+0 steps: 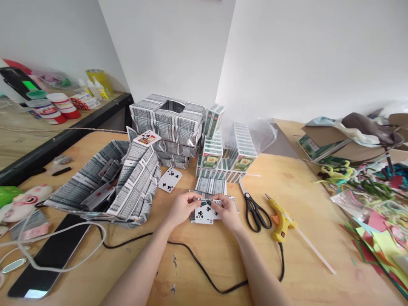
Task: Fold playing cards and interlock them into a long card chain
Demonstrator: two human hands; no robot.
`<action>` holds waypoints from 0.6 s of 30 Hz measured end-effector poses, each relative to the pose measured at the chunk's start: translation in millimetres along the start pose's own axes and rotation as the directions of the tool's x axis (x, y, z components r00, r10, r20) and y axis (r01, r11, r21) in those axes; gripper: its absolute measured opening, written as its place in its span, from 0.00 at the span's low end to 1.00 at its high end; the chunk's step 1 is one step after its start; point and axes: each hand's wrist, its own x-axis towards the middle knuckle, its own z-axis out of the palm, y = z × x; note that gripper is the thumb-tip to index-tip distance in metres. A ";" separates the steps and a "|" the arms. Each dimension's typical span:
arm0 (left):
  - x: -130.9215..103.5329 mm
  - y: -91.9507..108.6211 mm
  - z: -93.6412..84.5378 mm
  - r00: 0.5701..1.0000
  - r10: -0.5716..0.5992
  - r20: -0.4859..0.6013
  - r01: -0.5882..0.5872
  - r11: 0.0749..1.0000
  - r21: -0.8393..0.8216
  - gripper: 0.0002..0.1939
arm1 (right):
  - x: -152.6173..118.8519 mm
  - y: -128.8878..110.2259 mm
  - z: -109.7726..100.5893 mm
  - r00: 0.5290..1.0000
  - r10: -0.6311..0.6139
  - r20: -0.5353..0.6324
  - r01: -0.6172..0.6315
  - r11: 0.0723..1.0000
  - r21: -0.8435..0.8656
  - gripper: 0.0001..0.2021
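Observation:
My left hand [184, 209] and my right hand [228, 210] meet over the table's middle, both closed on the top edge of playing cards [204, 214]. Club faces with a 5 show below the fingertips. Whether one card or a pair is gripped, I cannot tell. Beneath and behind them lie face-down cards [210, 186] with a grey pattern. To the left, a loose clubs card [170, 179] lies face up. Black-handled scissors [255, 212] and a yellow glue gun [283, 221] with a clear glue stick lie right of my right hand.
An open basket [145, 174] made of folded cards stands left, a card-built box [172, 123] behind it. Green card packs [213, 155] are stacked at the back. A phone [51, 259], white cable and black cord [197, 261] lie in front. Colourful paper scraps [379, 242] lie right.

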 end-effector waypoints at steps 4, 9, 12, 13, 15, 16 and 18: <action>-1.7 3.1 -1.0 1.000 0.014 -0.002 -0.014 0.998 0.062 0.12 | -0.1 -1.9 0.1 1.000 -0.010 -0.002 0.010 1.000 -0.028 0.11; -2.2 5.3 -0.4 1.000 0.016 -0.002 -0.016 0.995 0.101 0.12 | 0.4 -1.3 0.6 1.000 0.017 -0.012 -0.017 1.000 0.003 0.09; -1.9 5.1 1.1 1.000 0.005 -0.011 -0.004 0.996 0.090 0.12 | 0.1 -1.4 0.8 0.999 0.033 -0.017 -0.033 0.999 0.017 0.08; -1.8 4.8 1.7 1.000 -0.001 -0.017 0.002 0.997 0.083 0.13 | -0.2 -1.8 0.8 0.999 0.037 -0.015 -0.037 0.999 0.024 0.08; -1.3 3.8 2.5 1.000 -0.018 -0.022 0.019 0.998 0.062 0.13 | -0.8 -2.8 0.7 0.999 0.041 -0.006 -0.041 0.998 0.041 0.08; -0.9 3.1 2.7 1.000 -0.028 -0.015 0.028 0.998 0.047 0.13 | -1.1 -3.3 0.6 0.999 0.039 -0.002 -0.039 0.998 0.049 0.08; 0.1 1.5 2.8 0.999 -0.041 0.018 0.041 0.999 0.017 0.13 | -1.5 -3.8 0.5 1.000 0.029 0.007 -0.030 0.998 0.057 0.07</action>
